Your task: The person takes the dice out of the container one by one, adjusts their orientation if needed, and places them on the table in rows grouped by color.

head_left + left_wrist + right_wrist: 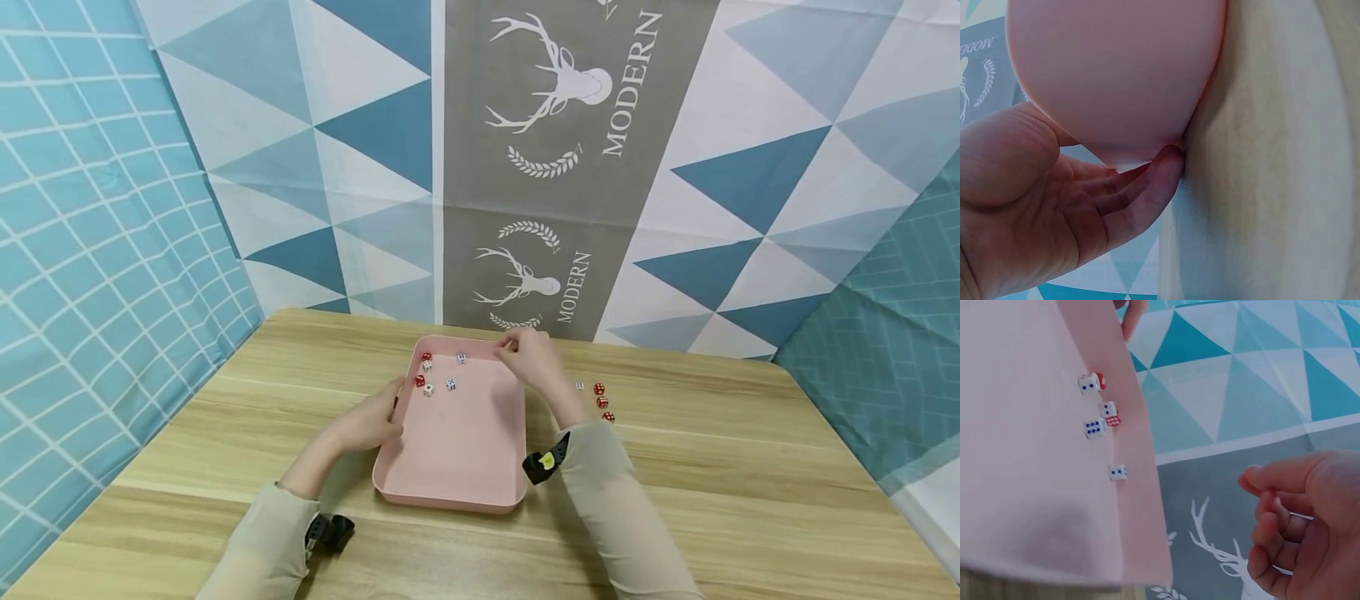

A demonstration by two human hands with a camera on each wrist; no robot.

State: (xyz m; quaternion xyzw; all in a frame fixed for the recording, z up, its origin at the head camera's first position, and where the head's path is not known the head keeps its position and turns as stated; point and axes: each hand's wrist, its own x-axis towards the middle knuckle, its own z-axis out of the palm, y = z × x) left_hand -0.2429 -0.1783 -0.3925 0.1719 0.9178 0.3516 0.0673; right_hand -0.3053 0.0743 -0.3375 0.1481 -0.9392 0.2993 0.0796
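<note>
A shallow pink tray (450, 450) lies on the wooden table, tilt hard to judge. My left hand (367, 421) grips its left side. In the left wrist view the thumb is at the wall and the fingers (1163, 172) curl at the bottom edge. Inside, near the far left, are two red dice (420, 381) and several white dice (451, 384). My right hand (527, 354) is over the tray's far right corner. Its fingers are loosely curled in the right wrist view, with nothing visible between them.
On the table (712, 450) right of the tray, three red dice (602, 402) stand in a row beside a white die (580, 386). A patterned cloth wall (375, 167) rises behind the table's far edge. Wrist cameras (330, 532) are strapped to both arms.
</note>
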